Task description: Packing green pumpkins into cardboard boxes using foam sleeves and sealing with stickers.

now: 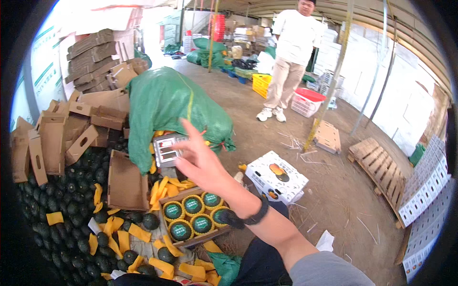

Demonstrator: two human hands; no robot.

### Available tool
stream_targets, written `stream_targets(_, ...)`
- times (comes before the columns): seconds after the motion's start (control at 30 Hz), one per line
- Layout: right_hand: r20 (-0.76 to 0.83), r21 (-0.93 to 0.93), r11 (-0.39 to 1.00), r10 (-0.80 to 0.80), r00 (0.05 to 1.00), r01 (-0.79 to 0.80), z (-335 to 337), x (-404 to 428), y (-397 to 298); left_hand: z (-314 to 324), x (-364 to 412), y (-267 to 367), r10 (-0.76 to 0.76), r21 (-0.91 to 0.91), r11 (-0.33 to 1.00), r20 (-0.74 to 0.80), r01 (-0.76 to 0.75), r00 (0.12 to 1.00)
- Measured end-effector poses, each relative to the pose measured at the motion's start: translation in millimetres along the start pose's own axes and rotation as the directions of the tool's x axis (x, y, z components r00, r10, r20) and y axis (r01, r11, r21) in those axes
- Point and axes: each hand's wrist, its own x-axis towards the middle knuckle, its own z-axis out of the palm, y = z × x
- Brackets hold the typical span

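Note:
My right hand (200, 161) is raised with its fingers apart over a grey digital scale display (166, 150), holding nothing; whether a fingertip touches the display cannot be told. A dark band circles that wrist. Below the forearm lies a shallow cardboard box (214, 234) with dark green squashes (180, 230) in yellow foam nets, each bearing a green label with writing. The forearm hides part of the box. Yellow foam nets (139, 232) lie scattered beside it. My left hand is out of view.
Loose squashes (64, 228) and cardboard trays (128, 182) fill the left. A large green sack (171, 96) stands ahead. White printed cartons (276, 175), a wooden pallet (379, 164) and stacked cartons (425, 200) are at right. A person (295, 43) stands beyond, near a metal pole (327, 85).

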Motion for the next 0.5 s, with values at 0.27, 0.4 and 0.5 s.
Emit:
stream_targets(0.27,0.709,-0.239,0.956,0.051,0.704,0.171,48.0,-66.0,66.4,45.3,29.2,109.1,0.388,-0.253,0.917,0.383,-0.309,0.838)
stream_targets(0.4,0.835,-0.25,0.965,0.17,0.523,0.085,52.5,-124.3,124.4,55.5,28.5,142.3,0.456,-0.267,0.89,0.467,-0.371,0.758)
stream_targets(0.5,0.848,-0.257,0.967,0.224,0.48,0.002,39.1,-135.7,127.4,61.3,24.7,161.7,0.495,-0.274,0.869,0.508,-0.413,0.705)
